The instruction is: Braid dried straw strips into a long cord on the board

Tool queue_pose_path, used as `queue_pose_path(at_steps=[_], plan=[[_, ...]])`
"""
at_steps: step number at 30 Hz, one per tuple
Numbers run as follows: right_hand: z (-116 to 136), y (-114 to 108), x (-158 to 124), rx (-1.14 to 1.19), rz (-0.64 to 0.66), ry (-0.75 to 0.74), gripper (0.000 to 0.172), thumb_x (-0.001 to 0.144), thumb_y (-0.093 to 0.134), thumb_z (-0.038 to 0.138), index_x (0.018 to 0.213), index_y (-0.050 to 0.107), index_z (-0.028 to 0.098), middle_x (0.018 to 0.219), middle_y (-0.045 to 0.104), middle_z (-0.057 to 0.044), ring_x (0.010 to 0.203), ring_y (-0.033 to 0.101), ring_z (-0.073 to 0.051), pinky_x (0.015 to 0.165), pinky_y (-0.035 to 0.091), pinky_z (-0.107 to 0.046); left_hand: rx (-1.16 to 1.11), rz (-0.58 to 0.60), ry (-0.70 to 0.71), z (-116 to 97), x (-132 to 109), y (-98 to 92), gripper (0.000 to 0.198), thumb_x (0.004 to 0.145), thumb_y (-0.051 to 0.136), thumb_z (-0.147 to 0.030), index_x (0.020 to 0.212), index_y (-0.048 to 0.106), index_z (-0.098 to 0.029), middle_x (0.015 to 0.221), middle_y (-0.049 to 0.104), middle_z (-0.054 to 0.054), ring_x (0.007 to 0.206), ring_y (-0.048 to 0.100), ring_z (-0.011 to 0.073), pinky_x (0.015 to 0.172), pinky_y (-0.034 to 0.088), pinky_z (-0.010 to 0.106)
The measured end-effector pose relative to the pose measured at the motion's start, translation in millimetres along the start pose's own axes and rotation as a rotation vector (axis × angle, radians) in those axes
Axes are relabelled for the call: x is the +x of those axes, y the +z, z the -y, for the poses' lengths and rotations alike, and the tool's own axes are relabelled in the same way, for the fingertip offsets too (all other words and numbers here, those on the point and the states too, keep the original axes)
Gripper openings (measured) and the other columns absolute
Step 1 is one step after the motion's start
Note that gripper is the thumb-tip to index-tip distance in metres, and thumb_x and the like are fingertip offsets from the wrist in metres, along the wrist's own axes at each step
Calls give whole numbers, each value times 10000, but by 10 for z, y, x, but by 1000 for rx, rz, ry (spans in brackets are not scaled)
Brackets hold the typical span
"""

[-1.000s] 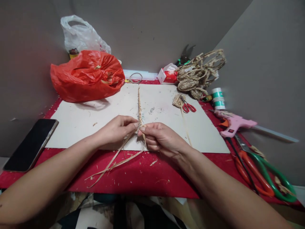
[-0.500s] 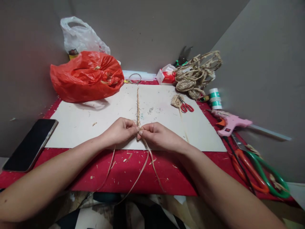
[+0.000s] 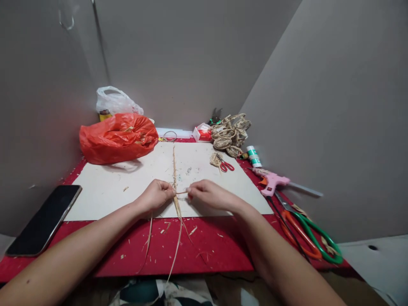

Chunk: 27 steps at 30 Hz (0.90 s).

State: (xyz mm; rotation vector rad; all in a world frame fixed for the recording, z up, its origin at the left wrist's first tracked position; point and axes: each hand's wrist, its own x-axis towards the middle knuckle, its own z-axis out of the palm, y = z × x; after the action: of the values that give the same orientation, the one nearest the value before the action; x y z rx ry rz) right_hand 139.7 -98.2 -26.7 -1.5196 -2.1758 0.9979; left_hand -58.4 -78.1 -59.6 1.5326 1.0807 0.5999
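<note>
A thin braided straw cord (image 3: 174, 163) lies lengthwise on the white board (image 3: 95, 187), its loose strands (image 3: 178, 231) trailing over the table's front edge. My left hand (image 3: 158, 194) pinches the cord at the lower end of the braided part. To its right, my right hand (image 3: 204, 193) is closed on one straw strand (image 3: 182, 192), which runs taut across the short gap between the two hands. Another strand (image 3: 149, 238) hangs down below my left wrist.
A red plastic bag (image 3: 117, 140) and a phone (image 3: 43, 221) are at left. On the right lie rope coils (image 3: 229, 134), small red scissors (image 3: 227, 166), a pink glue gun (image 3: 274, 180) and large scissors (image 3: 309, 231). Straw scraps dot the red cloth (image 3: 121, 255).
My right hand has moved away from my left, drawing a strand out to the right. The view has tilted up, so the whole table appears lower and smaller.
</note>
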Motion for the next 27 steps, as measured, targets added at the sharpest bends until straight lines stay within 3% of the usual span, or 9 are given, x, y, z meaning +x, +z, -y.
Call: queue_pose_path(at_steps=[2,4,7,10,14,17,21,23,27], plan=[[-124,-203,26,-146,-258,113,329,838,392,366,701,599,151,665,604,-53,640,537,-159,596,384,-259,-12,2,-24,3,1,-10,253,681,576,-358,603,565,-118,477,387,-57,450,256,46,472,186,221],[-280,-381,89,-376,-519,338,323,813,435,415,761,632,164,769,645,-93,744,582,-218,640,401,-300,-18,8,-51,2,4,-18,240,683,575,-353,614,565,-123,463,375,-59,429,244,44,460,152,226],[-522,-509,222,-527,-587,604,309,773,495,411,802,665,154,896,661,-166,882,600,-303,717,420,-371,-37,22,-71,-11,4,-27,219,690,571,-335,614,559,-130,446,367,-57,408,244,43,450,128,230],[-704,-499,315,-496,-593,681,255,746,527,315,833,667,120,953,647,-220,954,588,-347,766,420,-420,-47,27,-83,-44,-10,-34,203,691,577,-305,586,550,-133,423,338,-63,390,229,37,444,114,231],[-765,-486,267,-401,-595,661,171,734,509,223,769,644,123,903,657,-198,918,602,-328,743,433,-406,-61,17,-97,-104,-47,-41,209,705,581,-280,556,525,-144,402,306,-70,373,198,30,440,95,233],[-676,-484,124,-289,-562,571,132,749,500,231,753,600,143,808,670,-126,798,627,-239,660,455,-311,-72,13,-112,-129,-58,-41,220,712,585,-259,537,514,-146,402,314,-62,375,198,29,439,87,237],[-456,-372,-64,343,-475,350,199,712,565,235,898,537,171,775,658,-58,607,597,-131,506,419,-218,-85,29,-109,-117,-42,-38,238,726,588,-243,520,512,-149,383,306,-55,373,186,30,441,83,245],[-334,-276,-108,611,-410,276,272,666,622,231,919,546,167,737,621,-28,501,510,-82,437,353,-193,-83,34,-105,-104,-33,-39,238,728,594,-250,525,522,-149,374,307,-55,373,185,30,442,85,246],[-94,-76,-106,596,-414,212,248,717,591,325,873,617,133,532,418,57,401,248,-37,380,170,-194,-82,38,-90,-80,-30,-45,244,725,602,-281,537,520,-149,369,317,-61,373,185,30,445,87,242]])
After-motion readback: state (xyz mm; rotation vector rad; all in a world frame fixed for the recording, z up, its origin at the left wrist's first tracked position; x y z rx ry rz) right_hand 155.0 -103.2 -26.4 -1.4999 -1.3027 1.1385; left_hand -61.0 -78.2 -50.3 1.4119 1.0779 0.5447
